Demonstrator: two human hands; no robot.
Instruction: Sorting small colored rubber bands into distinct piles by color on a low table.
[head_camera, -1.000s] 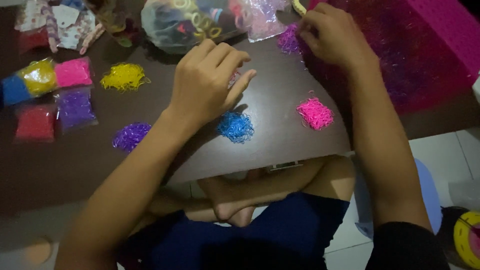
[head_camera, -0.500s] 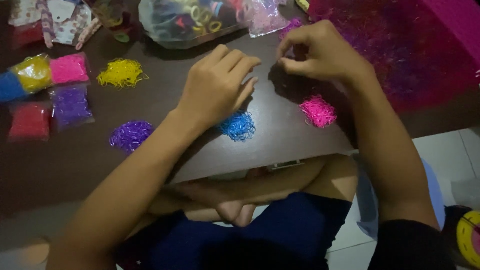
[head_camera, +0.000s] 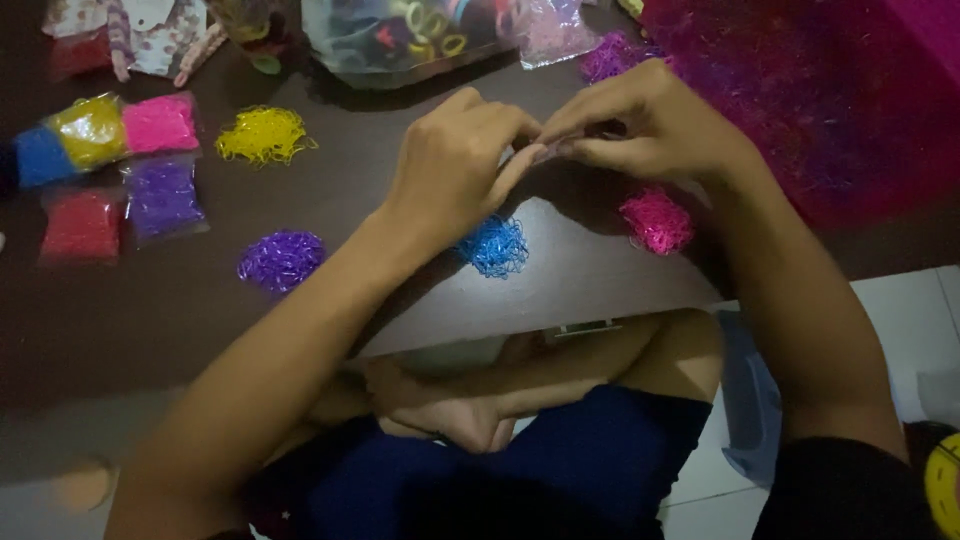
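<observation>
Rubber bands are what both hands work with above the middle of the dark tabletop (head_camera: 600, 290). The left hand (head_camera: 455, 165) and right hand (head_camera: 645, 125) meet fingertip to fingertip, pinched together on something too small to make out. Done well, this wants a light pinch and steady wrists, I would say. A blue pile (head_camera: 495, 245) lies just below the left hand and a pink pile (head_camera: 657, 220) under the right wrist. Purple (head_camera: 282, 260) and yellow piles (head_camera: 264, 134) and small filled bags (head_camera: 160, 195) sit toward the left edge; a clear bag of hair ties (head_camera: 400, 35) lies at the far edge. Nothing blocks the hands.
</observation>
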